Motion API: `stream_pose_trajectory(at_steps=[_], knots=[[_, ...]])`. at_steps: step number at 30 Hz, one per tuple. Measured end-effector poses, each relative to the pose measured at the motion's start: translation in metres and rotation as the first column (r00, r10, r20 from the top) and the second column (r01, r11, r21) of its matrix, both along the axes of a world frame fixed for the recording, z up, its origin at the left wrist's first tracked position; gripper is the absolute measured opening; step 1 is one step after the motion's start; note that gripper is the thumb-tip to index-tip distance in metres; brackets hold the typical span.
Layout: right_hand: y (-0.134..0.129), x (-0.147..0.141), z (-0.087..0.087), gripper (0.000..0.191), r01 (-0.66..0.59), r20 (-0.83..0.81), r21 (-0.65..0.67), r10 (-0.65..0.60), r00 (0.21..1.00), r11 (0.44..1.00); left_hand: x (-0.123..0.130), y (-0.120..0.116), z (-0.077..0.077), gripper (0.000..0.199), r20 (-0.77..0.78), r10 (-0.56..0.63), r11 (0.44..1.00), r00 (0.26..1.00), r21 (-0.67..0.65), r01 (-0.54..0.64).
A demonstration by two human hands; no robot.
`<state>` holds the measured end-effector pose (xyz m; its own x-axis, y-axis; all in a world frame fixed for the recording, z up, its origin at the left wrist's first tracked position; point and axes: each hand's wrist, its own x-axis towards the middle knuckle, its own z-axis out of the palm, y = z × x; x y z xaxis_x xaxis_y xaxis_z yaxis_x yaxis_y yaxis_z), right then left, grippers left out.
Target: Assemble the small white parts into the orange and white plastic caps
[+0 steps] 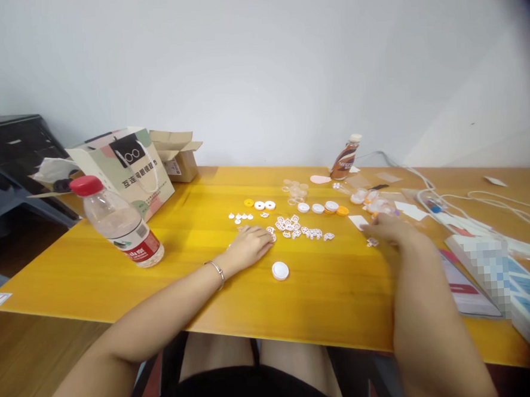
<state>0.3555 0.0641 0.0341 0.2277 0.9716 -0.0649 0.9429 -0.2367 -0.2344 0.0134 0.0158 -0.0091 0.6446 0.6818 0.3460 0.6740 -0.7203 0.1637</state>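
Observation:
My left hand lies palm down on the yellow-brown table, fingers stretched out. Its fingertips reach a small white cut-out plastic piece at the edge of a loose cluster of similar pieces. In front of it, nearer to me, sits a round white cap-like disc. My right hand is over the right side of the table, beside a white card and a few small white pieces. Its fingers are blurred and partly hidden, so I cannot see whether they hold anything.
White round caps, an orange ring and clear discs lie farther back. A red-capped water bottle, paper bag and carton stand left. A brown drink bottle, cables and a white box are right.

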Motion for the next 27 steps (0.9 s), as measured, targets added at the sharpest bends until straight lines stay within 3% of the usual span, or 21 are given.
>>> stream_pose_trajectory(at_steps=[2,4,11,13,16,19,24,27], knots=[[-0.005,0.001,0.000,0.021,0.049,-0.149,-0.222,-0.084,0.985,0.974,0.000,0.000,0.000,0.024,-0.022,0.004,1.000,1.000,0.013,-0.004],[-0.007,-0.003,-0.003,0.017,0.038,-0.271,-0.293,-0.121,0.955,0.956,0.000,0.001,0.000,0.024,-0.034,0.012,1.000,0.999,0.020,-0.011],[0.007,-0.031,-0.019,0.019,-0.141,-0.265,-0.138,0.101,0.959,0.980,0.002,0.001,0.000,0.025,-0.040,0.035,0.999,0.999,0.032,-0.034],[0.007,-0.043,-0.020,0.022,-0.266,-0.186,-0.042,0.254,0.949,0.963,0.002,0.000,0.000,0.024,-0.035,0.039,0.998,0.999,0.041,-0.038],[0.005,-0.061,-0.019,0.021,-0.355,-0.138,0.028,0.356,0.924,0.934,0.001,0.001,0.000,0.021,0.003,0.045,0.998,0.999,0.042,-0.045],[0.002,-0.072,-0.018,0.020,-0.371,-0.154,0.039,0.373,0.915,0.928,-0.001,0.002,0.001,0.019,0.059,0.063,0.997,0.996,0.028,-0.065],[0.001,-0.072,-0.014,0.014,-0.272,-0.232,0.024,0.270,0.934,0.962,-0.003,0.002,0.004,0.017,0.167,0.067,0.998,0.984,-0.009,-0.067],[-0.001,-0.072,-0.008,0.019,-0.269,-0.262,0.091,0.284,0.922,0.959,-0.004,0.001,0.005,0.016,0.289,0.055,0.997,0.956,-0.075,-0.035]])
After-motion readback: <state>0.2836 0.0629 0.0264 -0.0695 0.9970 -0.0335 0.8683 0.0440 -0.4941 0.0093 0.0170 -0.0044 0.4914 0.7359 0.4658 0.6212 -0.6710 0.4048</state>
